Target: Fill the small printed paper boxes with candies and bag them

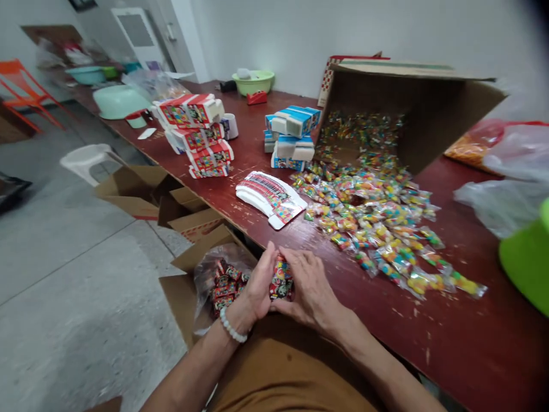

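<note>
Between my two hands, at the table's near edge, is a small printed candy box (281,280) in red, black and bright colours. My left hand (260,283) presses its left side, and my right hand (306,286) curves round its right side. Just beyond lies a fanned stack of flat printed cartons (268,197). To the right spreads a pile of small clear candy packets (373,217), spilling from a tipped cardboard box (446,114). Below my left hand, an open carton with a plastic liner holds several small filled boxes (227,286).
Stacks of red-white cartons (193,114) and blue-white cartons (294,129) stand farther back on the red table (433,337). A green tub (529,257) and plastic bags (510,200) are at right. Open cardboard boxes (132,191) and a white stool (90,160) stand left.
</note>
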`<state>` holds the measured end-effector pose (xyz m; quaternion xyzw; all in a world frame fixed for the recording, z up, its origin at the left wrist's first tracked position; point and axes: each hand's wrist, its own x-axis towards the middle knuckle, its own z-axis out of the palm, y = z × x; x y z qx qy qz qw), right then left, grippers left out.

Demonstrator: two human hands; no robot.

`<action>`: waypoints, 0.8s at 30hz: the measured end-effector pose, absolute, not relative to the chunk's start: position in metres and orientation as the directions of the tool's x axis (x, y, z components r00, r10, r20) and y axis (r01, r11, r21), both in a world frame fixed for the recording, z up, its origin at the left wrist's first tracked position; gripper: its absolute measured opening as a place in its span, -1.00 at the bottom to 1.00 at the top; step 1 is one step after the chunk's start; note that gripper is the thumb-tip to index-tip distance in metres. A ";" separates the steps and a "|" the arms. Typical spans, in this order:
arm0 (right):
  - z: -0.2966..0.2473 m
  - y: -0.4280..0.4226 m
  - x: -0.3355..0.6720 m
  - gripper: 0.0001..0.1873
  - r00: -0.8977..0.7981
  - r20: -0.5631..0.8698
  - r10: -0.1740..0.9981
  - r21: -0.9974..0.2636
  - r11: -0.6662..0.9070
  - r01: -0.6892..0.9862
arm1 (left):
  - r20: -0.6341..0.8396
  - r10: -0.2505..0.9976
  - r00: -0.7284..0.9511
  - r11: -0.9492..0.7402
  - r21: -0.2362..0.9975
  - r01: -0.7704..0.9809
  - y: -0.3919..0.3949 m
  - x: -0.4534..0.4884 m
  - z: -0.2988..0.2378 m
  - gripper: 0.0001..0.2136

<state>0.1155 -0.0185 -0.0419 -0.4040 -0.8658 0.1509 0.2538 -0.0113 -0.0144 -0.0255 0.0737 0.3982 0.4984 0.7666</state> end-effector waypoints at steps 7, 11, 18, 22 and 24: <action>-0.039 -0.009 0.113 -0.21 -0.591 0.279 0.757 -0.541 0.632 0.555 | -0.545 0.799 0.254 0.541 0.466 -0.700 -0.016 -0.019 -0.033 -0.56; -0.044 -0.004 0.114 -0.03 -0.608 0.282 0.742 -0.635 0.619 0.461 | -0.518 0.818 0.250 0.519 0.475 -0.711 -0.018 -0.026 -0.038 -0.65; -0.047 -0.006 0.108 0.04 -0.590 0.299 0.750 -0.615 0.624 0.482 | -0.487 0.857 0.165 0.431 0.504 -0.748 -0.025 -0.032 -0.045 -0.65; -0.048 -0.004 0.097 -0.17 -0.608 0.271 0.747 -0.566 0.634 0.526 | -0.476 0.871 0.126 0.405 0.547 -0.733 -0.027 -0.033 -0.053 -0.66; -0.050 -0.003 0.090 -0.18 -0.623 0.246 0.742 -0.561 0.633 0.533 | -0.469 0.880 0.076 0.383 0.606 -0.697 -0.027 -0.034 -0.056 -0.64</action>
